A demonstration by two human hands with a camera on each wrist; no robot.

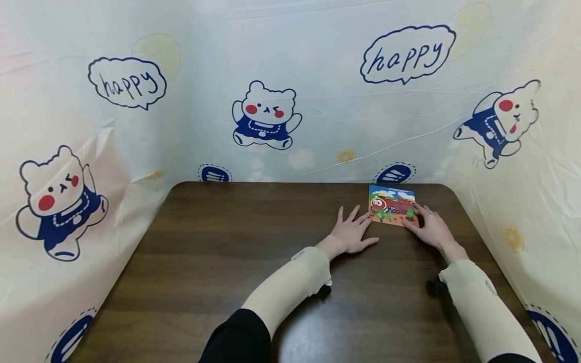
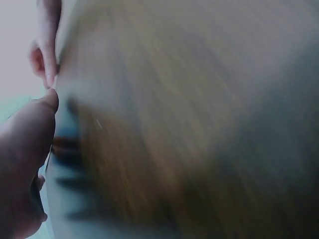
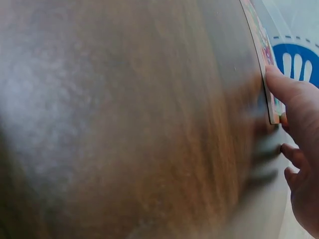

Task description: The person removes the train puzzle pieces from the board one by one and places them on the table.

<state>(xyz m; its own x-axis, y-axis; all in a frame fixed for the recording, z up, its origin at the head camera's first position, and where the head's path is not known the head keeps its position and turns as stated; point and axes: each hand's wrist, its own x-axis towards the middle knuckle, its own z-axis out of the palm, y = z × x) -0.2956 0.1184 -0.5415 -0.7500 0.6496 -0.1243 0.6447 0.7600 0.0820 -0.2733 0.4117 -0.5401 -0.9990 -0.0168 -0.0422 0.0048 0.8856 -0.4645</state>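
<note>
A thin rectangular picture board, printed with a red cartoon creature, blue sky and green plants, lies at the far right of the table. My right hand grips its near right corner, the thumb along the front edge and the fingers at the right side. In the right wrist view, the thumb presses the pale edge of the board. My left hand rests spread out on the tabletop, its fingertips right at the board's left edge. The left wrist view shows this left hand from the side.
The dark wooden table has rounded far corners. Behind and beside it hangs a pale curtain with bear drawings and lettering. Both forearms wear light sleeves, with a small black device under the right wrist.
</note>
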